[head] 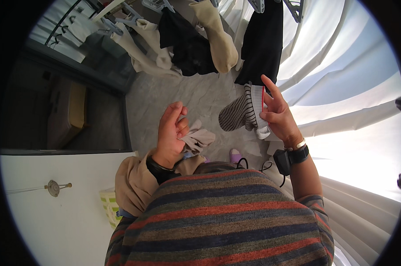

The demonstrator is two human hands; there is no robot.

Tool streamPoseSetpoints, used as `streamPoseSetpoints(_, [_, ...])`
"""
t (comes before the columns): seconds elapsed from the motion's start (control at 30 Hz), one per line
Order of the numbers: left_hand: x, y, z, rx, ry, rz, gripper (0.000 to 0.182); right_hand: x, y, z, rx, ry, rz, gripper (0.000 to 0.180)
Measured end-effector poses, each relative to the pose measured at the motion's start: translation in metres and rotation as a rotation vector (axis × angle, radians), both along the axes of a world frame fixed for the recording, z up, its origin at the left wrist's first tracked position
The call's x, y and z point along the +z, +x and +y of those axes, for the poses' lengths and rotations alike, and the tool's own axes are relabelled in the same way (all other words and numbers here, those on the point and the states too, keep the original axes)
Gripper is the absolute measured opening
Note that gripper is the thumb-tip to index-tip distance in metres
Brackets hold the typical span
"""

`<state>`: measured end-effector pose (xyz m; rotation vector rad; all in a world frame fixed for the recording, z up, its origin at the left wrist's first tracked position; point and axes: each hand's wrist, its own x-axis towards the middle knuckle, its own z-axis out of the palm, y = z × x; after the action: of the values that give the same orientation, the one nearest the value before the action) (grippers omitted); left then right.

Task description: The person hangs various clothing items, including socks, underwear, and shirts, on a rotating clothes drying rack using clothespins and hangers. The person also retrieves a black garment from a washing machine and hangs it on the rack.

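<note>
My right hand (pixel 278 115) pinches a grey-and-black striped sock (pixel 236 111) by its pale cuff, which has a red edge. The sock's toe points left, and my index finger sticks out past the cuff. In my left hand (pixel 172 132) is a bunched beige cloth (pixel 199 138), gripped in curled fingers. A larger tan garment (pixel 132 186) hangs over my left forearm. Just beyond the striped sock hangs a black garment (pixel 263 46). To its left are a hanging cream sock (pixel 217 40) and a crumpled black cloth (pixel 188 46).
Grey plastic clips (pixel 157 4) hold the laundry along the top. Pale socks (pixel 142 53) hang at upper left. White curtains (pixel 340 99) line the right side. A dark-framed glass door (pixel 104 71) and a white wall (pixel 54 219) are at left, with a green-and-white bag (pixel 110 206) beside me.
</note>
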<state>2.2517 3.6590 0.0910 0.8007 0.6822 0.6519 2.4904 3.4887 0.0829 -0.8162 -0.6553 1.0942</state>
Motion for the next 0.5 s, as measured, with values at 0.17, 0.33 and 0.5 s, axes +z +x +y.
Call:
streamPoseSetpoints(0.17, [0.021, 0.026, -0.014, -0.273, 0.322, 0.081, 0.022, 0.021, -0.001, -0.005, 0.157, -0.083, -0.217, 0.091])
streamPoseSetpoints(0.33, [0.039, 0.063, -0.031, -0.485, 0.601, 0.096, 0.038, 0.035, -0.004, -0.002, 0.222, -0.020, -0.483, 0.080])
streamPoseSetpoints(0.5, [0.055, 0.086, -0.028, -0.608, 0.698, 0.303, 0.038, 0.058, 0.005, -0.002, 0.089, -0.074, -0.751, 0.066])
